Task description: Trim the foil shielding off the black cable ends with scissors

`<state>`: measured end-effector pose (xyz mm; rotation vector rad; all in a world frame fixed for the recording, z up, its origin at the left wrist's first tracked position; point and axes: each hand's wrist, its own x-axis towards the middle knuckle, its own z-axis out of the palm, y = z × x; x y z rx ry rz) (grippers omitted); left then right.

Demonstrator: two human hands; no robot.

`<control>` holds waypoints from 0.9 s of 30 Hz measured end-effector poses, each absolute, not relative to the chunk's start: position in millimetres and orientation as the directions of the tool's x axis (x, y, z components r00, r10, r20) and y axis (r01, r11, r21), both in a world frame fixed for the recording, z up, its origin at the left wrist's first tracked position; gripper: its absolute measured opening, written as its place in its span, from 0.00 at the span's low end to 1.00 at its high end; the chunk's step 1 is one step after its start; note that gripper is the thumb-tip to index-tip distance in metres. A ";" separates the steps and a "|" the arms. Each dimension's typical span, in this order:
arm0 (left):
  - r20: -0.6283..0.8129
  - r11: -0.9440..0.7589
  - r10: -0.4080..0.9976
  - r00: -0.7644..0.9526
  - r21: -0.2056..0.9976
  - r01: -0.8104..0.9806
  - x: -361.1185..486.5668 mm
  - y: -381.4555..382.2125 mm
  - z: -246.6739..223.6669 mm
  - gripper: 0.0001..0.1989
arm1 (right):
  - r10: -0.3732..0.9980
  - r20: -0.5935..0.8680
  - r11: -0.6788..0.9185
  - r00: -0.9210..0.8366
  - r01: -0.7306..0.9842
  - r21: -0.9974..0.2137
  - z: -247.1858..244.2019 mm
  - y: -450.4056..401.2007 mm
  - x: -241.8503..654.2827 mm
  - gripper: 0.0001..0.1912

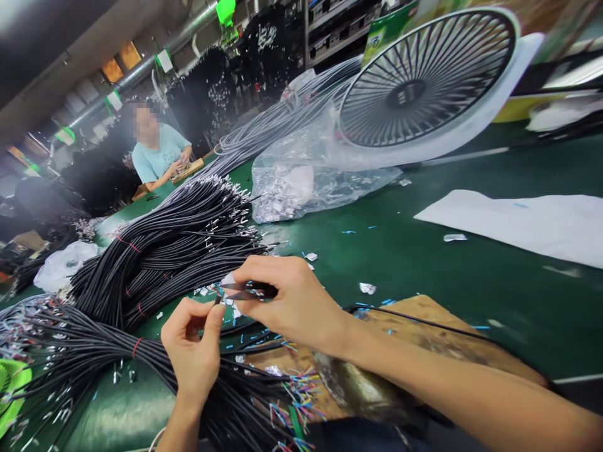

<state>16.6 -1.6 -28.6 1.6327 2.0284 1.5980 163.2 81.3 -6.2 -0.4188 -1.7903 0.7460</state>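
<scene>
Left hand (193, 351): grip is pinching a black cable (218, 300) near its tip.
Right hand (292, 301): grip is holding dark blades (241, 295) beside that tip.
Cable: being held above the counter (391, 245), toward its near edge.
Bundles (155, 251): black cables are lying along the counter's left side.

Green worktable (393, 242), heavily laden

With the middle of the view as the dial's centre, a thick bundle of black cables (160, 251), silvery-tipped and tied in red, lies at nine o'clock. A second red-tied bundle (157, 353) runs from eight toward six, its stripped coloured wires (301, 386) over a worn wooden board (419, 307) that reaches round to four. A clear plastic bag (325, 176) sits at twelve; long grey cables (277, 125) stretch between eleven and twelve. A white sheet (527, 226) lies at three. Foil scraps (367, 288) and blue clippings (348, 232) dot the green surface between three and five.
</scene>
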 end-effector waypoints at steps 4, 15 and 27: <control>0.516 -0.127 0.744 -0.425 0.733 0.668 18.9 -1.4 -26.3 0.05 | 0.620 0.709 0.730 -0.337 -0.085 -0.678 -5.5 80.7 162.1 0.07; 0.591 -0.128 0.717 -0.369 0.632 0.764 29.9 -0.8 -9.0 0.12 | 0.802 0.424 0.339 -0.420 -0.264 -0.903 2.9 81.3 165.6 0.10; 0.687 -0.245 0.704 -0.177 0.470 0.848 22.2 0.2 -17.5 0.11 | 0.762 0.152 -0.051 -0.629 -0.292 -0.955 10.9 90.1 168.9 0.07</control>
